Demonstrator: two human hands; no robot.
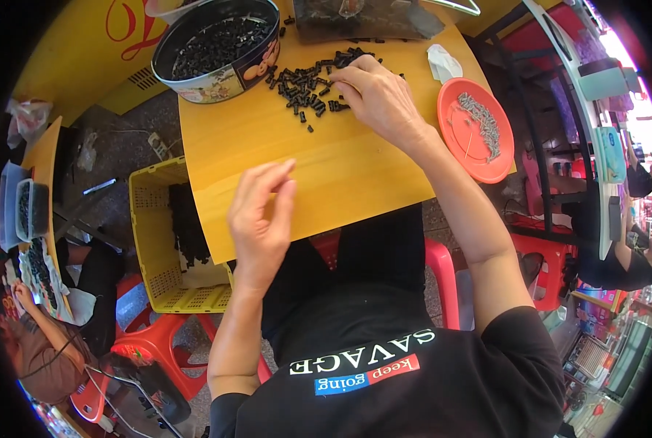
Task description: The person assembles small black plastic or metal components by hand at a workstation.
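Note:
A loose pile of small black parts [302, 89], short and tube-like, lies on the yellow wooden table [326, 168]. At the pile's right side is my right hand [380, 98], its thumb and forefinger pinched on a small black part that their tips mostly hide. My left hand [258, 219] hovers over the near left table edge, thumb apart from the curved fingers, and nothing shows between them. To the right of my right hand, a round red plate [448, 139] holds many small silvery metal pieces [484, 124].
An oval tin [216, 89] full of black parts stands at the far left, beside a dark transparent container [362, 22]. A crumpled white tissue [443, 64] lies near the plate. Below the table's left edge is a yellow crate [150, 241]. Another person [48, 343] sits at the left.

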